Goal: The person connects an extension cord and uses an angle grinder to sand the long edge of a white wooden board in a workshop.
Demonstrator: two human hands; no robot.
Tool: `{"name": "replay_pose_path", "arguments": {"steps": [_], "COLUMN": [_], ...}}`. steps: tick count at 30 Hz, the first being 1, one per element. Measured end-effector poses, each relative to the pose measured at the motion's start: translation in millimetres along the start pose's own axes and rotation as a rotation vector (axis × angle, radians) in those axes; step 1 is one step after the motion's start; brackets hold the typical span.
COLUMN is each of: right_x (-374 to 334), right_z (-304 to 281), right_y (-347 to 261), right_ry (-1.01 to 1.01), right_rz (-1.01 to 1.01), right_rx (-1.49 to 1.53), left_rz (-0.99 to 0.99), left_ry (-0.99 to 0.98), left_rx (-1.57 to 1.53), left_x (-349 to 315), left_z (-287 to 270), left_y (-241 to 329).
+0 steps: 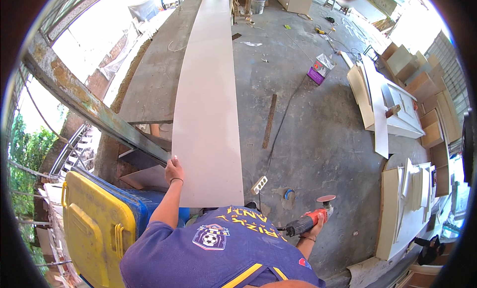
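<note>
A long pale board (pixel 207 104) stretches away from my body, its near end close to my shirt. My left hand (pixel 174 170) is closed on the board's left edge near that end. Off to the right, my right hand (pixel 318 226) grips a red and black angle grinder (pixel 307 222) by its body. A round, pinkish disc (pixel 326 198) sits on the grinder's head, apart from the board. Part of my right hand's fingers is hidden behind the tool.
A white power strip (pixel 259 184) with a dark cord lies on the floor right of the board. A metal beam (pixel 94 96) and a yellow-lidded bin (pixel 97 208) stand at left. Stacked panels (pixel 405 208) line the right; a purple box (pixel 316 75) is farther off.
</note>
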State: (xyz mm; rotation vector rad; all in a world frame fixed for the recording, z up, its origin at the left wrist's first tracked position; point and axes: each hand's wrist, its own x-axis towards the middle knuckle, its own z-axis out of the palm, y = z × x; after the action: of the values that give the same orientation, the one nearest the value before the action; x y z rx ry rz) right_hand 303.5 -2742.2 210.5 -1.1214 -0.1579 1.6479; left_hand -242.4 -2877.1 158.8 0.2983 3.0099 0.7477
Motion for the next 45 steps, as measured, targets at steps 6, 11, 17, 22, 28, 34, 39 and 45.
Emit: {"name": "replay_pose_path", "arguments": {"steps": [6,11,17,22,28,34,39,45], "right_x": [7,8,3,-8,-40,-35,-28,-8], "right_z": [24,45,58,53,37,49,57,66], "right_y": [3,12,26,28,15,30,39,58], "right_ry": [-0.044,-0.056,-0.054,-0.091,0.059,0.180,0.093,0.016], "right_rz": [0.039,0.068,0.114,0.097,0.061,-0.028,-0.021,-0.031], "right_rx": [-0.070,-0.079,-0.120,-0.060,-0.021,0.038,-0.031,-0.018], "left_rz": [-0.046,-0.047,0.012,0.123,-0.029,-0.152,-0.193,-0.183], "left_ry": [-0.029,-0.029,0.013,0.036,0.006,-0.041,-0.031,-0.072], "left_rx": [-0.009,-0.008,-0.036,-0.019,0.080,0.059,0.088,0.105], "left_x": [26,47,56,62,54,100,107,129], "left_z": [0,-6,7,1,-15,-10,-14,-9], "left_y": [4,19,7,-26,-41,3,16,6]}}
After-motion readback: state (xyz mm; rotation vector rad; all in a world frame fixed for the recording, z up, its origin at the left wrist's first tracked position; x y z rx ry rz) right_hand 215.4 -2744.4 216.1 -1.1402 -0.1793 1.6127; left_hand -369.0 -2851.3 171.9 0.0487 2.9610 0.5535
